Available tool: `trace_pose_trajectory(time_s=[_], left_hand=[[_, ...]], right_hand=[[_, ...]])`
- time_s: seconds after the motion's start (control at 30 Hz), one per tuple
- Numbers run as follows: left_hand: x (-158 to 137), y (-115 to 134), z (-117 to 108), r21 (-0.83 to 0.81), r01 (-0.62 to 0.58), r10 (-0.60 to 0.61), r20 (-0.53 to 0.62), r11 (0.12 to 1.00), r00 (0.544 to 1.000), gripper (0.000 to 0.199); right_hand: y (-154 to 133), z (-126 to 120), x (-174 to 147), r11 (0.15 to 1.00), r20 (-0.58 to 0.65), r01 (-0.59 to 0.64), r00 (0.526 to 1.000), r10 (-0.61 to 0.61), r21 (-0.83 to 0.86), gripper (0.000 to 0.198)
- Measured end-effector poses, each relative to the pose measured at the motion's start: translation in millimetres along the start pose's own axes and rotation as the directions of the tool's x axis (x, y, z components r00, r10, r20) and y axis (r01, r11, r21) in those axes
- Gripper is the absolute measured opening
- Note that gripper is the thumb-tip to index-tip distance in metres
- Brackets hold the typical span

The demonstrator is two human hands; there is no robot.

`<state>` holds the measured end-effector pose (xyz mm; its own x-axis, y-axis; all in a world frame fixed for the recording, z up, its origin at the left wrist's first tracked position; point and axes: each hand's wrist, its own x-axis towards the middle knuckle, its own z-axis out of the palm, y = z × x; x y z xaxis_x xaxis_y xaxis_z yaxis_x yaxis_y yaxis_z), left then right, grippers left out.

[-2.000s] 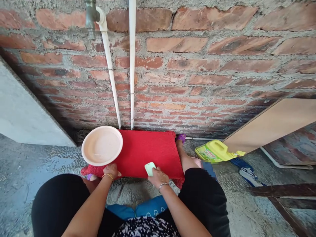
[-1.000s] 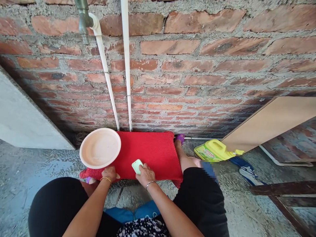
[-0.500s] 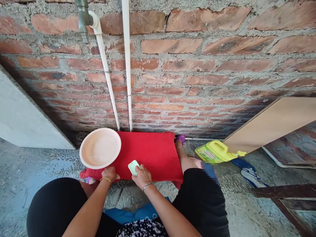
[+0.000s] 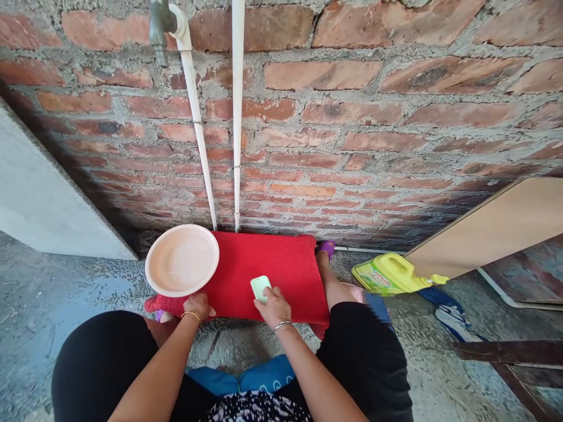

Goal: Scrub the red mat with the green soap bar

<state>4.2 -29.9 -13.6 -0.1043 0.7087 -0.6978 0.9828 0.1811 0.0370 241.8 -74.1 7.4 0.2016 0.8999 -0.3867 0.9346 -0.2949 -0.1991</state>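
Note:
A red cloth (image 4: 264, 258) lies spread flat over a low bench-like support, its edges hanging down. My left hand (image 4: 199, 307) is closed at the cloth's near left edge, gripping it just below the basin. In my right hand (image 4: 275, 308) is a small, pale green scrub brush (image 4: 261, 288) with rounded corners, held against the middle of the cloth; its underside is hidden. A pale pink basin (image 4: 182, 261) stands on the cloth's left end, with what looks like a little water inside.
A brick wall (image 4: 299, 140) with white pipes (image 4: 238, 117) and a tap (image 4: 159, 32) rises behind. A yellow detergent jug (image 4: 389, 272) lies on the right, beside a leaning brown board (image 4: 492, 217). At left leans a grey slab (image 4: 53, 187). Dark wooden bars (image 4: 505, 353) stand at lower right.
My right hand has slid the brush to the right across the cloth. My left hand stays at the cloth's edge. The view has shifted slightly.

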Motion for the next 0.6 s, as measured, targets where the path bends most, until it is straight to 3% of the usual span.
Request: trace_pose_trajectory(time_s=[0.1,0.17,0.3,0.43,0.5,0.6], left_hand=[[-3.5,1.1,-2.3,0.01,0.001,-0.001,-0.005,1.0,1.0,0.05],[-4.4,1.6,-2.7,0.019,0.001,-0.001,-0.008,1.0,1.0,0.051],[-1.5,1.9,-1.4,0.017,0.01,-0.01,-0.003,1.0,1.0,0.05],[2.3,1.2,0.5,0.018,0.014,-0.014,0.008,1.0,1.0,0.049],[2.6,0.6,1.0,0.021,0.008,-0.008,0.005,1.0,1.0,0.048],[1.7,0.0,1.4,0.029,0.006,-0.006,-0.006,1.0,1.0,0.048]], right_hand=[[-37.9,13.1,-0.3,0.983,0.036,0.185,0.982,-0.184,-0.017,0.031],[-43.5,15.3,2.6,0.978,0.043,0.208,0.978,-0.206,-0.026,0.033],[-3.6,3.8,11.5,1.0,0.027,0.002,1.0,-0.002,-0.002,0.035],[40.0,-10.1,16.4,0.972,-0.025,-0.229,0.973,0.231,0.052,0.033],[38.6,-8.4,15.2,0.972,-0.056,-0.225,0.972,0.23,0.072,0.033],[6.7,6.7,9.7,0.997,-0.072,-0.032,0.997,0.038,0.072,0.03]])
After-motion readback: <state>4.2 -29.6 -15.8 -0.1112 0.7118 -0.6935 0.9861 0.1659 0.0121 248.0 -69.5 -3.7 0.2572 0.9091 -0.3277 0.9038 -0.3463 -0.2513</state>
